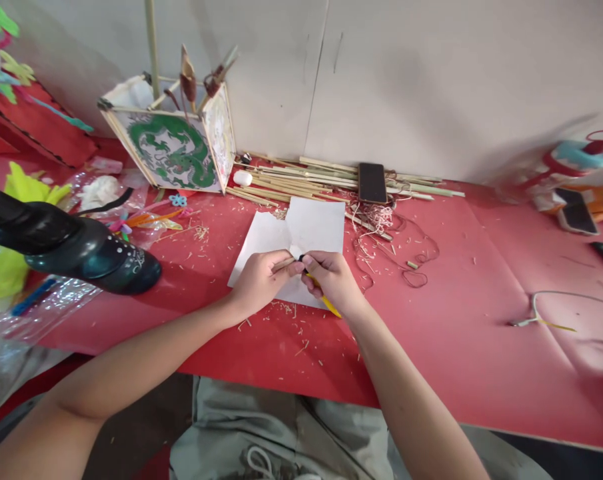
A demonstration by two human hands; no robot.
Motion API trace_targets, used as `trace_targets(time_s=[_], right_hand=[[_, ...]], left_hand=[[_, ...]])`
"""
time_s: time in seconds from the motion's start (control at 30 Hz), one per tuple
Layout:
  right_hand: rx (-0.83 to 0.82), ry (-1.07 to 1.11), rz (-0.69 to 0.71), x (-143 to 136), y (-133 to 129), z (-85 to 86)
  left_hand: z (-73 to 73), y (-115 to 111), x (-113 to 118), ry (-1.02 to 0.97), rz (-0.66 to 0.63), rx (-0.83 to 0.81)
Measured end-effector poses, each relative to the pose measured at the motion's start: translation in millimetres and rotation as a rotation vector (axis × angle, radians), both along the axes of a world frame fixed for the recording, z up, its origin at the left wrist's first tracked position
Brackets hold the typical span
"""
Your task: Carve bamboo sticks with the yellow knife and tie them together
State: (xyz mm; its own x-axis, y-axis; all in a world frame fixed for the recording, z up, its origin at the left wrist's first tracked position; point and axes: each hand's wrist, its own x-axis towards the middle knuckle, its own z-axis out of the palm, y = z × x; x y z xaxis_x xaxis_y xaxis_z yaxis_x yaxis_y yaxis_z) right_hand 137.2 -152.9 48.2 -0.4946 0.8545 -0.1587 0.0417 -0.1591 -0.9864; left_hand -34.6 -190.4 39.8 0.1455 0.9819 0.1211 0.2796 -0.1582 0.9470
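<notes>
In the middle of the head view, my left hand is closed round a short bamboo stick. My right hand grips a yellow utility knife, its black front part close to the stick's end. The two hands meet, thumbs nearly touching, above white paper sheets on the red table. The knife's blade is too small to make out, and fingers cover much of both stick and knife. Fine wood shavings are scattered around the paper.
Bamboo sticks, a phone and tangled string lie behind the paper. To the left stand a dark bottle and a stick-framed lantern box with a green dragon. A cable lies at right.
</notes>
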Motion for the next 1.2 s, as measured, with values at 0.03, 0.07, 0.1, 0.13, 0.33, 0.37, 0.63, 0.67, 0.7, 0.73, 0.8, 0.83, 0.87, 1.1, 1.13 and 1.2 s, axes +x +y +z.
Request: trace_targets(time_s=[0.03, 0.07, 0.1, 0.13, 0.33, 0.37, 0.63, 0.67, 0.7, 0.73, 0.8, 0.83, 0.87, 1.1, 1.13, 1.2], right_hand=[[-0.007, 0.017, -0.024, -0.8, -0.6, 0.3], [-0.022, 0.031, -0.030, -1.1, -1.0, 0.7], [-0.042, 0.039, -0.019, -0.8, -1.2, 1.3], [-0.064, 0.043, 0.005, -0.1, -1.2, 1.8], [-0.143, 0.047, 0.084, 4.4, -0.4, 3.5], [-0.149, 0.048, 0.088, 4.4, -0.6, 3.4], [-0.151, 0.038, 0.076, 3.9, -1.4, 5.0], [-0.145, 0.039, 0.072, 3.9, -1.1, 5.1], [-0.138, 0.040, 0.068, 3.8, -0.8, 5.0], [-0.131, 0.041, 0.064, 3.6, -0.6, 4.8], [-0.110, 0.040, 0.055, 2.9, -0.4, 4.1], [-0.101, 0.038, 0.051, 2.4, -0.4, 3.7], [-0.094, 0.036, 0.046, 1.9, -0.5, 3.3], [-0.050, 0.000, 0.023, 0.5, -1.0, 1.6], [-0.045, -0.006, 0.021, 0.4, -0.9, 1.4], [-0.038, -0.009, 0.018, 0.0, -0.5, 0.8]], left_hand=[[0.1, -0.1, -0.2, 0.007, 0.016, 0.000], [-0.2, -0.2, -0.4, 0.013, 0.024, 0.002], [-1.0, -0.4, -0.4, 0.018, 0.023, 0.003], [-2.1, -0.4, -0.3, 0.025, 0.020, 0.006], [-6.4, -0.9, -0.2, 0.128, 0.006, 0.052], [-6.1, -1.2, -0.6, 0.148, 0.004, 0.064], [0.4, -3.3, -1.3, 0.318, 0.052, 0.117], [1.5, -2.8, -1.3, 0.329, 0.052, 0.130], [2.6, -2.0, -1.5, 0.333, 0.041, 0.143], [3.5, -1.0, -1.8, 0.335, 0.029, 0.156], [4.6, 1.1, -3.0, 0.336, 0.005, 0.178], [4.6, 2.1, -3.7, 0.337, -0.003, 0.185], [4.4, 3.0, -4.3, 0.338, -0.009, 0.188], [-0.7, 5.1, -5.3, 0.385, -0.039, 0.228], [-1.3, 5.0, -5.2, 0.392, -0.042, 0.232], [-2.3, 5.0, -5.1, 0.395, -0.045, 0.227]])
